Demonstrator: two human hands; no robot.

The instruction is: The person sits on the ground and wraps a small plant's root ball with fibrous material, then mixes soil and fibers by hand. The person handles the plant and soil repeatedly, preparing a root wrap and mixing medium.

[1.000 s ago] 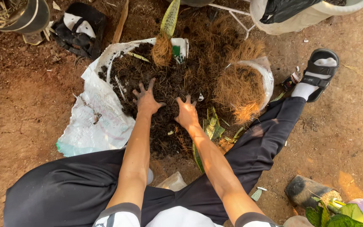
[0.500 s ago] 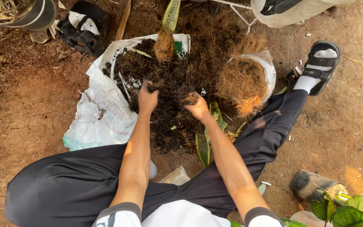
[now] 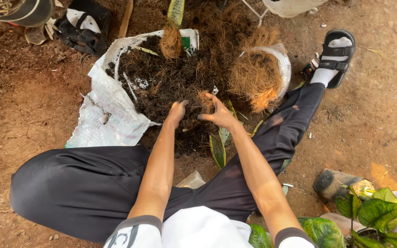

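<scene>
Bare dirt ground — soil heap (image 3: pixel 161 87) under left hand (image 3: pixel 176 112), right hand (image 3: pixel 219 115).

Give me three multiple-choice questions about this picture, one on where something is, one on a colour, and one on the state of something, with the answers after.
1. Where is the dark soil mix piled?
A. On a white sack
B. In a metal bucket
C. On a wooden table

2. What colour are the person's trousers?
A. Red
B. Black
C. Yellow

3. What are the two hands doing?
A. Resting on the knees
B. Holding a trowel
C. Working in the soil mix

Answers:
1. A, the white sack lies spread on the ground beneath the pile.
2. B, both bent legs are clad in black.
3. C, the left hand and right hand have their fingers in the dark mix, with no tool visible.
</scene>
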